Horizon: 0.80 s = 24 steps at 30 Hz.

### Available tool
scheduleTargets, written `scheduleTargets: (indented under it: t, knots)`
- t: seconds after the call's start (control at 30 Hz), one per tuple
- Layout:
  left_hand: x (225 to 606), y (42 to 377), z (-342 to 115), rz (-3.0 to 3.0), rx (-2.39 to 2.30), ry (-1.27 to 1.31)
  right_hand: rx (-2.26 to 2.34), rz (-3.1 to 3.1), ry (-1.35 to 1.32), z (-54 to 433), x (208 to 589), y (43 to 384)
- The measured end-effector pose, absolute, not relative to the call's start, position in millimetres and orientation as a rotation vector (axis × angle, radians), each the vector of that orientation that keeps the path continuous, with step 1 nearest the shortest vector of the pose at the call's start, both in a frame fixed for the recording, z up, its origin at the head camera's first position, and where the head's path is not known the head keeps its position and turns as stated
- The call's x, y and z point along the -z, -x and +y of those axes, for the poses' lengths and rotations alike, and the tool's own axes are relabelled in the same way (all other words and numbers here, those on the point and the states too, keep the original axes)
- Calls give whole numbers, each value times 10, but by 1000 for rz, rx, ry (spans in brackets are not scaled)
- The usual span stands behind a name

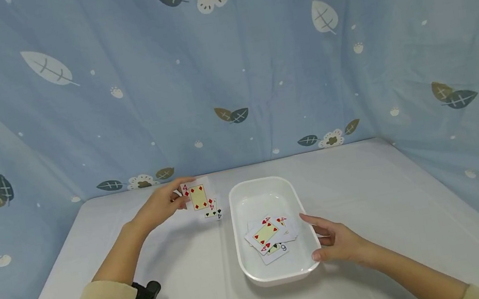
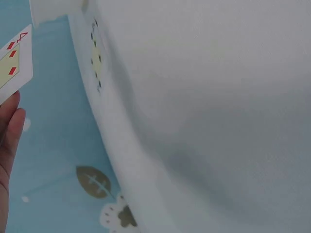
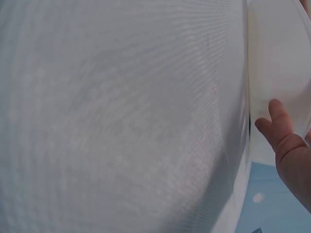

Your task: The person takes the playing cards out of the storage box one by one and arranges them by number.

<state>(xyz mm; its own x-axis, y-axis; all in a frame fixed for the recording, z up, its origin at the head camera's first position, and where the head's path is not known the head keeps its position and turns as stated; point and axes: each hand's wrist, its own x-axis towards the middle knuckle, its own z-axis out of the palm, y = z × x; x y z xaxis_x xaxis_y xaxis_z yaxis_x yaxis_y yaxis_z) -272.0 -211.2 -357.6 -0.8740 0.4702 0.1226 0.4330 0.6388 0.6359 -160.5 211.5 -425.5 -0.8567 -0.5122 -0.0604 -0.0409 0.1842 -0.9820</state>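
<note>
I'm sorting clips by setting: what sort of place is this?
Probably a staged tabletop recording spot: patterned blue fabric behind a white-covered table, and playing cards in a white tub.

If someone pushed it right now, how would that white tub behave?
The white tub would probably slide before tipping, being broad and shallow. Its smooth, glossy surface suggests it may feel slippery. The playing cards overlap loosely inside, so a sharp push could well shift them.
</note>
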Motion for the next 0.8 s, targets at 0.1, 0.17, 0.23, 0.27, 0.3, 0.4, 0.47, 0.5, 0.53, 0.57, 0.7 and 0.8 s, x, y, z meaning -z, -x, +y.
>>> scheduleTargets:
  t: [0.1, 0.17, 0.23, 0.27, 0.3, 0.4, 0.47, 0.5, 0.53, 0.57, 0.7, 0.8]
  knots:
    - [3621, 2730, -2197, 2807, -1056, -757, 1711, 2096, 505, 2113, 4251, 1605]
    - [3643, 2733, -2249, 2823, -1037, -745, 1709, 2100, 507, 2112, 4251, 1606]
    - [3658, 2735, -2298, 2834, -1016, -730, 1706, 2104, 513, 2115, 4255, 1609]
    - [3662, 2735, -2321, 2843, -1001, -723, 1707, 2103, 507, 2116, 4254, 1609]
    - [3666, 2736, -2341, 2848, -992, -713, 1708, 2103, 503, 2119, 4255, 1610]
    - [3679, 2742, -2409, 2856, -976, -673, 1708, 2100, 489, 2122, 4256, 1612]
    - [3686, 2748, -2448, 2859, -973, -653, 1709, 2101, 484, 2121, 4253, 1612]
    - [3691, 2755, -2465, 2860, -971, -649, 1707, 2102, 491, 2119, 4254, 1613]
    - [3697, 2762, -2481, 2860, -967, -649, 1707, 2102, 497, 2118, 4252, 1613]
    - [3704, 2770, -2494, 2862, -962, -649, 1707, 2105, 497, 2117, 4248, 1613]
    - [3750, 2807, -2531, 2864, -915, -629, 1701, 2112, 517, 2117, 4239, 1609]
    - [3798, 2834, -2543, 2860, -871, -579, 1700, 2115, 528, 2121, 4240, 1606]
